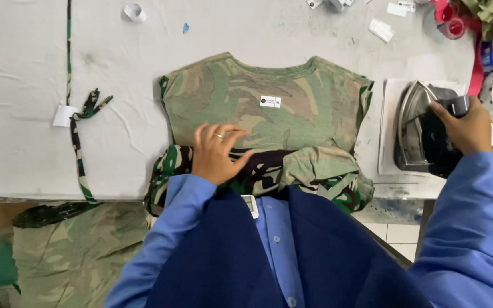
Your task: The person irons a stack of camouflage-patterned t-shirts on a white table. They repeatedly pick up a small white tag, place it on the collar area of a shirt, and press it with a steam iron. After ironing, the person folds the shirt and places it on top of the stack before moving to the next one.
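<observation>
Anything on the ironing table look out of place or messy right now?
The camouflage shirt lies inside out, its lower hem bunched at the table edge under the left hand. A loose camouflage fabric strip trails off the white padded table. The right hand grips the iron.

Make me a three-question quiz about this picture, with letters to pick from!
1. Where is the iron?
A. On top of the shirt
B. Beside the shirt, on the white table
C. On the floor

2. What colours is the shirt?
A. Green and brown camouflage
B. Plain red
C. Yellow stripes

3. What is the left hand doing?
A. Holding scissors
B. Waving in the air
C. Lying flat on the shirt

Answers:
1. B, the iron sits to the side of the shirt on the table, with the right hand gripping its handle.
2. A, the cloth shows green and brown camouflage patches.
3. C, the fingers are spread flat on the cloth.
</observation>
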